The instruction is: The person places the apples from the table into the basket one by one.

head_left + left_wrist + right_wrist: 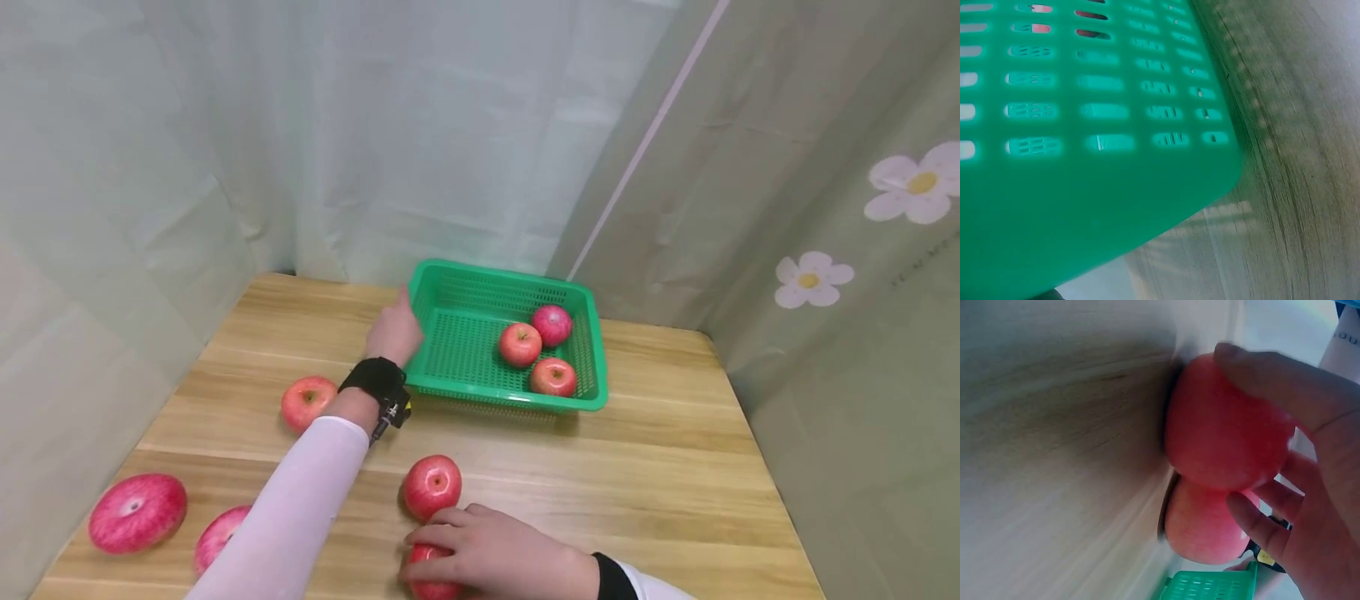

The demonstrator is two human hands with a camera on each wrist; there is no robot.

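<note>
My right hand [498, 554] curves over a red apple [1229, 425] at the front of the wooden table, thumb on one side and fingers on the other. Touching that apple is a second red apple [432, 487], just beyond it. At the back stands a green plastic basket [487, 390] with three apples in its right half; one of them is this paler red apple [520, 344]. Over the basket's left rim lies my left hand [395, 331], most of its fingers hidden, so I cannot tell how they hold. The left wrist view shows only the slotted basket wall [1116, 200] and the tabletop.
Left of my left forearm sits a red apple [306, 403]. A large pink-red apple [138, 512] lies near the table's left edge, and another pink apple [220, 533] is partly covered by my sleeve. Pale curtains [465, 142] hang behind and beside the table [660, 467].
</note>
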